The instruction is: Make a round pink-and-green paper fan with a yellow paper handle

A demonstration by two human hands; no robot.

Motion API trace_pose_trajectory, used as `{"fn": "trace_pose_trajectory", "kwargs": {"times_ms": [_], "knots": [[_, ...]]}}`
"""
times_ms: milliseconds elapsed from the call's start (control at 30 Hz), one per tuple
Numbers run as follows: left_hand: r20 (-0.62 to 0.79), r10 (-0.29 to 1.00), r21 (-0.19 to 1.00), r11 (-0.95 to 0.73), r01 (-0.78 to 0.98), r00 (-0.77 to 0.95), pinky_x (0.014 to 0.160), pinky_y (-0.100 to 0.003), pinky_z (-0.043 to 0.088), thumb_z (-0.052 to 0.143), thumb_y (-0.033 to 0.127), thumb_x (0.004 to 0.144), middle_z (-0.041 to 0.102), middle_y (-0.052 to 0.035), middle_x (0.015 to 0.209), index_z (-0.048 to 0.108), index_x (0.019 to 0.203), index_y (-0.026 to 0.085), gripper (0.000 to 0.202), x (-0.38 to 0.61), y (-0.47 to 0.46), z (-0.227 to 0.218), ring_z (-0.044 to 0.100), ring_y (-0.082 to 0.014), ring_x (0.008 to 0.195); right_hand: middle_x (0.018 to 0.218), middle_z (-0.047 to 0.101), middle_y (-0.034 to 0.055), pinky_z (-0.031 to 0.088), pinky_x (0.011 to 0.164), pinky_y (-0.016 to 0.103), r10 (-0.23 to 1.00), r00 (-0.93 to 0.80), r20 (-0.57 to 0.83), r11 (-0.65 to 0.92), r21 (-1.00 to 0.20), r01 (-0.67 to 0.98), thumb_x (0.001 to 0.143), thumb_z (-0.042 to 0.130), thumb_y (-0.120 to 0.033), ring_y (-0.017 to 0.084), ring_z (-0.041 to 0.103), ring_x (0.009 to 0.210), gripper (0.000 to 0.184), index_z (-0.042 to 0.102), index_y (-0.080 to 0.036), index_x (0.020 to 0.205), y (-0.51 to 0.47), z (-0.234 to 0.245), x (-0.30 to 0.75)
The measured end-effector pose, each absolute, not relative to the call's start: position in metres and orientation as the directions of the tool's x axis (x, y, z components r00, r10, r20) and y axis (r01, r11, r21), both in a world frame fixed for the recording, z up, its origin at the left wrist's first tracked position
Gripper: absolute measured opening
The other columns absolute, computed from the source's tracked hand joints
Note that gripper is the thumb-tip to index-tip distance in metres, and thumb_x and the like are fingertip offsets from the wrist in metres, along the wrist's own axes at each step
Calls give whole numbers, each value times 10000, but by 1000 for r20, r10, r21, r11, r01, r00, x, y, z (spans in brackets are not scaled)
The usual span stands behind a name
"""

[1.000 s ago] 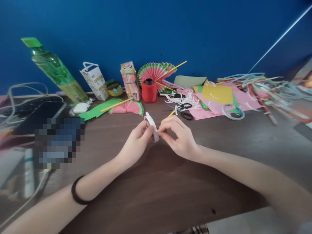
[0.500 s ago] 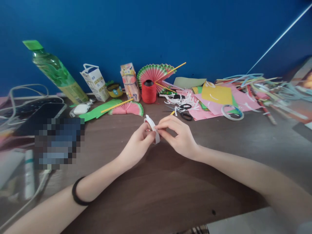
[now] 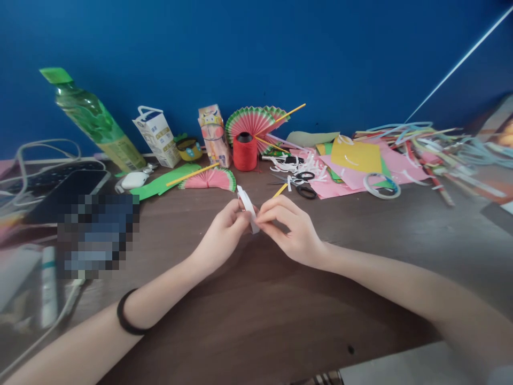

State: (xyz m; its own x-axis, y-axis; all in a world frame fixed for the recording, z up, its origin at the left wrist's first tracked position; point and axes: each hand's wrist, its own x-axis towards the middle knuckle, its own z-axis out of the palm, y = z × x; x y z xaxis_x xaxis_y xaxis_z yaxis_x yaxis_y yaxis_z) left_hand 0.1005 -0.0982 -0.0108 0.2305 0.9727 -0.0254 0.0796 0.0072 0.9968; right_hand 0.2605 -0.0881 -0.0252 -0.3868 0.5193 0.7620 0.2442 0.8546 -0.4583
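My left hand (image 3: pixel 228 230) is closed around a narrow roll of white tape (image 3: pixel 249 207), thumb on the near side and fingers through the ring. The roll stands on edge above the table, slightly tilted. From the right, my right hand (image 3: pixel 290 227) pinches at the tape's outer face, thumb and forefinger touching it; the exact bit of tape between the tips is hidden. Just beyond my right hand, a yellow stick (image 3: pixel 280 190) lies by black-handled scissors (image 3: pixel 306 191). A folded pink paper fan with green edges (image 3: pixel 212 179) lies beyond my left hand.
Along the blue wall stand a green bottle (image 3: pixel 94 120), a carton (image 3: pixel 158 140), a red thread spool (image 3: pixel 245 154) and an opened paper fan (image 3: pixel 250 118). Coloured paper (image 3: pixel 356 156), white scraps and a clear tape roll (image 3: pixel 381 186) lie right; phones and cables lie left.
Both hands have shifted very slightly, and the tape roll has turned a little more edge-on. More of the yellow stick shows beyond my right hand.
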Motion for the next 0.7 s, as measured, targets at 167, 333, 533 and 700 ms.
{"fn": "trace_pose_trajectory", "kwargs": {"times_ms": [167,333,533,700], "knots": [[-13,959,1000,10,14,283,712,-260,431,541,217,753,596,23,739,487,896,169,160,103,-100,-10,566,-124,742,878,590,49,498,747,297,578,-349,737,815,-508,279,840,548,-120,139,578,848,100,589,-196,891,-88,-23,261],[25,951,998,-39,40,307,687,-254,433,538,221,775,631,10,762,457,895,175,152,102,-99,-14,589,-129,746,860,621,45,498,753,304,571,-350,743,820,-490,297,839,545,-113,141,587,838,92,587,-195,848,-88,-24,260],[25,975,993,-49,104,222,693,-268,456,535,238,776,644,8,715,474,943,171,191,99,-95,-7,599,-139,716,806,641,34,506,750,320,520,-379,766,854,-458,247,838,545,-112,146,595,805,96,581,-200,830,-89,-24,261],[-34,985,996,19,87,169,746,-295,462,518,269,774,659,-14,802,506,1001,160,252,98,-93,-5,601,-149,760,818,645,50,505,779,337,507,-398,764,861,-467,201,834,549,-105,155,598,835,86,579,-185,838,-90,-23,261]]}}
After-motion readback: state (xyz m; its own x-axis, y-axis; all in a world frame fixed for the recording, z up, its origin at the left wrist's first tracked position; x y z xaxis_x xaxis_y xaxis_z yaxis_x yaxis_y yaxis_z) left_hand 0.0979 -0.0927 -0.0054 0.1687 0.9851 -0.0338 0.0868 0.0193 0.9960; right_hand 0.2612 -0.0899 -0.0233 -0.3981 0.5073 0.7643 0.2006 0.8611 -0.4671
